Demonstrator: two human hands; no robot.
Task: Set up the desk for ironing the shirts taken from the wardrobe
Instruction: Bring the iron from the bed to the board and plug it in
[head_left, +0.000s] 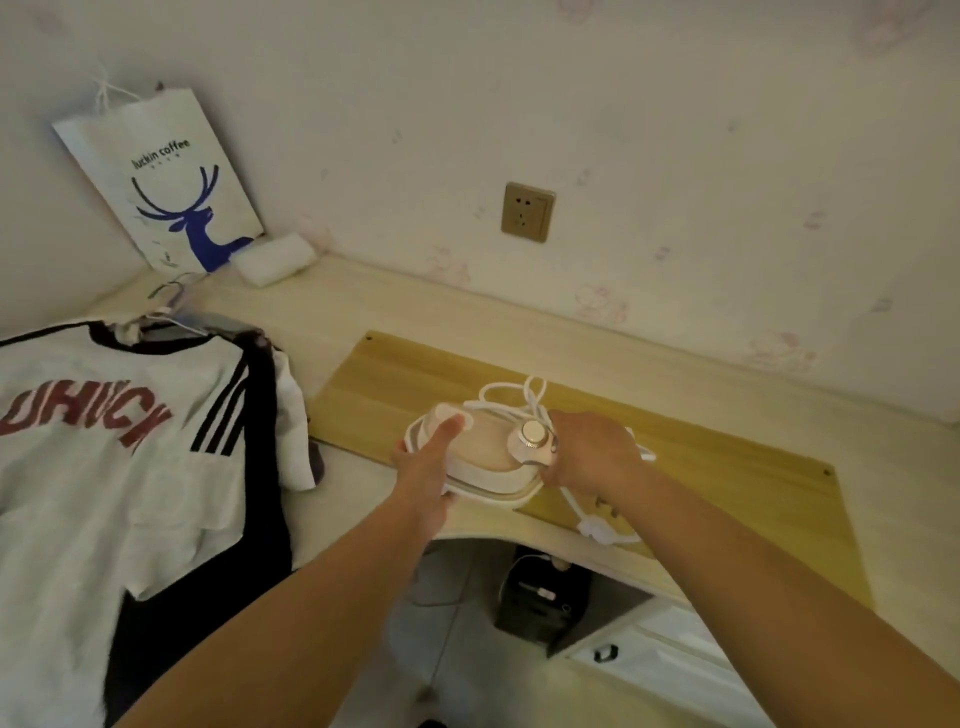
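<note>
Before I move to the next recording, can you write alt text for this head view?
Both hands hold a small white-and-pink iron on a light wooden board on the desk: left hand at its nose, right hand over its tangled white cord. A white shirt with red lettering lies left; a wall socket sits behind.

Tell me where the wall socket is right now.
The wall socket is on the wall above the desk's back edge, right of the paper bag and beyond the iron.

Single head view, forward and down, close over desk (467, 306).
</note>
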